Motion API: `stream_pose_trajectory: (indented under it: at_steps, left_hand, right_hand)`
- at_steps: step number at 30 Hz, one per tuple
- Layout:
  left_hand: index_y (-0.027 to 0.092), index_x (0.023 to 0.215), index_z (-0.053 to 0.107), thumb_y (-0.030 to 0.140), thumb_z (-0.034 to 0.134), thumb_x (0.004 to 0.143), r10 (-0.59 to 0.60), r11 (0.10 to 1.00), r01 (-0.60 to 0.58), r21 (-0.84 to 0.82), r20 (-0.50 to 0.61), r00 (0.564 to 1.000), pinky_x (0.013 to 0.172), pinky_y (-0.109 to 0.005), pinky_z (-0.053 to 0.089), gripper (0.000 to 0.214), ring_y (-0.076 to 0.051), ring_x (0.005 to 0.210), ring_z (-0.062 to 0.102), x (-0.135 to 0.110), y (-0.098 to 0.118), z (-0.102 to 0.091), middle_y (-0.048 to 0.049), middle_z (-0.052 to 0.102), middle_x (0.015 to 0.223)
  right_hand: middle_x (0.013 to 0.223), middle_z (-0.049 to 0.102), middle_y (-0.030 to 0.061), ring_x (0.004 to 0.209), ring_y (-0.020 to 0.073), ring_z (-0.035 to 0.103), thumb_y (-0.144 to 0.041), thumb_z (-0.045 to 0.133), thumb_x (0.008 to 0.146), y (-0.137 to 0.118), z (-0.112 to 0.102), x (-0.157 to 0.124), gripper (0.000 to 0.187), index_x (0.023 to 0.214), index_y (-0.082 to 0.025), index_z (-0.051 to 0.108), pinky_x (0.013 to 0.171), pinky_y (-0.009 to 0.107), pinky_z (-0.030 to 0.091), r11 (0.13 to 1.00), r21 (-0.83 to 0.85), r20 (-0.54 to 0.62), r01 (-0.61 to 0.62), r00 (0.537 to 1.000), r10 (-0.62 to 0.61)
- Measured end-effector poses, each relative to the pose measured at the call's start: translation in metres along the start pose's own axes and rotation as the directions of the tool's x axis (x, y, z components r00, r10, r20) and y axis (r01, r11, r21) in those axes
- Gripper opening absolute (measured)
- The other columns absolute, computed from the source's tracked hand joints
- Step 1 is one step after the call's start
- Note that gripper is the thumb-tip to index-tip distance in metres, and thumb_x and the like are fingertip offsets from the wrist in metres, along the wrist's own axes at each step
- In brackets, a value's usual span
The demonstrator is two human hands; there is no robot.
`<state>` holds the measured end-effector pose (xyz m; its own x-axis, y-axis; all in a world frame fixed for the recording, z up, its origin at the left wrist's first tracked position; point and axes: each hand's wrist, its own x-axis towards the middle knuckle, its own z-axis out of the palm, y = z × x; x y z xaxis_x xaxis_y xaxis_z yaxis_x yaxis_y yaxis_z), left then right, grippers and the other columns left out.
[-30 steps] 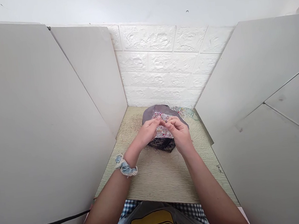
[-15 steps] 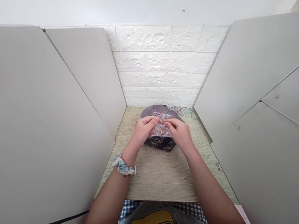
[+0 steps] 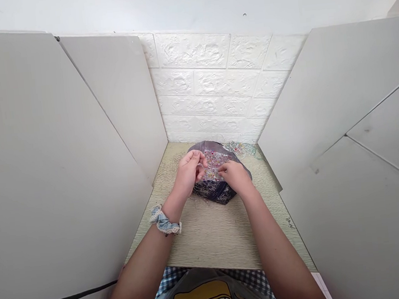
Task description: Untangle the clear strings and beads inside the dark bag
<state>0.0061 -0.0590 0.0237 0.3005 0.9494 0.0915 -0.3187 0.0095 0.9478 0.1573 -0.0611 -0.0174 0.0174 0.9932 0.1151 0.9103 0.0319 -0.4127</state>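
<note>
toward the far edge of the desk (image 3: 225, 241), a dark bag (image 3: 212, 193) lies with a heap of small beads (image 3: 215, 159) on it, pink, red, yellow and clear. its far part is plain grey-purple, and the side facing the near edge is dark and patterned. the left hand (image 3: 188, 171) is over the left side of the bag, thumb and a finger brought together at the tips, the other fingers curled below; whether a fine thread is pinched there is too small to tell. the right hand (image 3: 236, 176) reaches over the bag's right side, its fingers bunched and pointing down at the beads; i cannot tell whether it grasps one. the two hands are apart, with beads showing between them. a pale blue hair tie (image 3: 164, 222) with lacy trim circles the left wrist. beyond the bag, near the desk's far right corner, lie loose strings of beads (image 3: 244, 150), some greenish. a few tiny shiny pieces (image 3: 290, 223) sit by the right edge. a white brick-patterned wall (image 3: 210, 80) rises behind the far edge.
</note>
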Motion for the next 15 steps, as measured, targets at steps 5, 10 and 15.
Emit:
stream_pose_trajectory:
  at_steps: [5,10,15]
  left_hand:
    - [0.014,0.072,0.043,0.035,0.043,0.079,-0.016,0.999,0.016,0.046,0.0,1.0,0.033,-0.014,0.017,0.022,-0.001,0.035,0.034,0.0,-0.001,0.0,0.0016,0.048,0.065]
    - [0.014,0.073,0.047,0.032,0.044,0.079,-0.047,0.998,0.045,0.045,0.035,0.998,0.035,-0.014,0.016,0.019,-0.001,0.035,0.024,-0.001,0.001,0.003,0.0057,0.034,0.051]
    - [0.014,0.071,0.047,0.034,0.043,0.079,-0.037,0.991,0.04,0.128,-0.027,0.999,0.036,-0.016,0.013,0.022,-0.002,0.037,0.017,0.0,0.0,0.001,0.0072,0.021,0.047]
  right_hand:
    - [0.089,0.061,0.0067,0.085,0.0184,0.053,-0.018,0.039,0.08,0.01,0.006,0.005,0.026,0.087,-0.018,0.063,0.076,0.028,0.038,0.994,0.1,-0.087,-0.05,0.994,0.059]
    - [0.09,0.061,0.0093,0.087,0.0206,0.054,-0.013,0.038,0.078,0.017,0.012,0.006,0.028,0.091,-0.016,0.063,0.078,0.031,0.038,0.991,0.113,-0.072,-0.071,0.994,0.079]
    - [0.097,0.057,0.0081,0.093,0.0186,0.049,-0.018,0.035,0.08,0.01,0.0,0.003,0.029,0.094,-0.015,0.06,0.085,0.031,0.034,0.986,0.164,-0.421,0.033,0.906,0.04]
